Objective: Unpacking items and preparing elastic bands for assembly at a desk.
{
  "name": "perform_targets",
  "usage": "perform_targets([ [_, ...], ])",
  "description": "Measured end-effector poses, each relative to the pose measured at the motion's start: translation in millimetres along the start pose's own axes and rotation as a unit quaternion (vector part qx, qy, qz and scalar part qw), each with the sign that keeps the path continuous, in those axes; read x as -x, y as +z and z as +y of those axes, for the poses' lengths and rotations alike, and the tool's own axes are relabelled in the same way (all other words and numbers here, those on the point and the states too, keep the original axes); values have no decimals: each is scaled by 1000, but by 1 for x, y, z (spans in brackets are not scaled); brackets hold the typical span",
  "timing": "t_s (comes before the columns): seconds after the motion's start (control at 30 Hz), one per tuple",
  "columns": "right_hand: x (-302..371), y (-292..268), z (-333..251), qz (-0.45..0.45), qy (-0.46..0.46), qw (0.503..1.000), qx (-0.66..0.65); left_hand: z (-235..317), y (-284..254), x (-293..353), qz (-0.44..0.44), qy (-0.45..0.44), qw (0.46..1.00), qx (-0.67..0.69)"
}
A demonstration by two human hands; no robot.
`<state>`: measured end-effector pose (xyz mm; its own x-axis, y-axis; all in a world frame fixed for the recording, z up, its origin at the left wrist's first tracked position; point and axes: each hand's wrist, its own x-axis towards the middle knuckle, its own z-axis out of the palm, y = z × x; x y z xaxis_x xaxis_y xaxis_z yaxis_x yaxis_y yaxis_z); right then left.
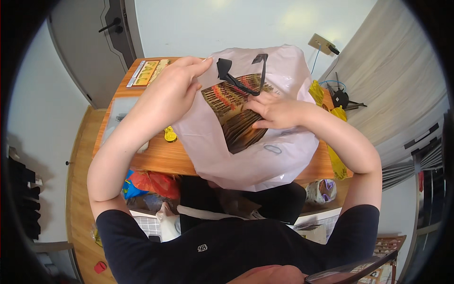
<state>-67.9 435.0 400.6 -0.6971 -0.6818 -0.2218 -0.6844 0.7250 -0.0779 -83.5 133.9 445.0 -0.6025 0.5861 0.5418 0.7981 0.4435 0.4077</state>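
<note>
A large whitish-pink plastic bag (246, 170) stands on the wooden table with its mouth wide. Inside it lie many thin patterned packets (241, 132), packed edge to edge in brown, red and yellow. My left hand (182, 83) is at the bag's left rim, with the plastic between thumb and fingers. My right hand (276, 111) reaches in over the right side, fingers apart, its fingertips touching the packets. Just beyond those fingertips, a black strap (239, 85) loops across the mouth of the bag.
The wooden table (163, 158) carries a yellow printed card (149, 73), a small yellow roll (170, 134) and yellow plastic (338, 163). A black router with antennas (341, 98) stands at the right by the wall socket (322, 43). Red and blue bags (153, 183) sit under the table's front edge.
</note>
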Motion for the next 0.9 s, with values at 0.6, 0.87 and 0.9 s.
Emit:
perform_targets([
  [0.6, 23, 18, -53, 22, 50, 998, 12, 16, 1, -5, 2, -6, 994, 107],
  [0.87, 44, 2, -66, 0, 145, 989, 2, 17, 6, -7, -1, -2, 998, 69],
  [0.9, 49, -1, -70, -10, 210, 977, 19, 18, 5, -7, -13, -20, 998, 63],
])
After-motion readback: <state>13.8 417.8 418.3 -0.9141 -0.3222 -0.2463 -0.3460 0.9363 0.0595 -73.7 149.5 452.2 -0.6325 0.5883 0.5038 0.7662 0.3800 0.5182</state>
